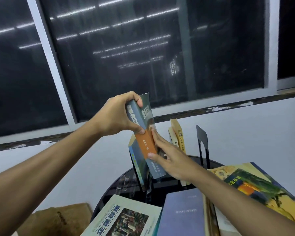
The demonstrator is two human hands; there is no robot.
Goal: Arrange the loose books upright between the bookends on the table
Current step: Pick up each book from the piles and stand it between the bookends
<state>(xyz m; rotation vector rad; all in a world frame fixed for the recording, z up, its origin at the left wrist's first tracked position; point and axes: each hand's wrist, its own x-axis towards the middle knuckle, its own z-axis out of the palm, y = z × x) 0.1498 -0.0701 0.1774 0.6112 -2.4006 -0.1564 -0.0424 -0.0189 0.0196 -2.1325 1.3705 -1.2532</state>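
Above the table (pixel 126 183), we hold the grey-orange book (pixel 146 145) tilted, left of the black bookend (pixel 202 142): left hand (pixel 116 116) fingers curled round its top, right hand (pixel 169 157) fingers flat against its cover.

Grey-and-orange book (pixel 145 145) in left hand (pixel 116 116), right hand (pixel 170 159) flat against its cover

Ahead of you a large dark window (pixel 143 48) fills the upper view, its glass reflecting rows of ceiling lights, and a pale frame bar (pixel 48 53) slants across it. Below it you see a sill (pixel 228 106) with flaking paint, a white wall (pixel 66 167), and a brown cardboard box (pixel 61 220) at lower left.
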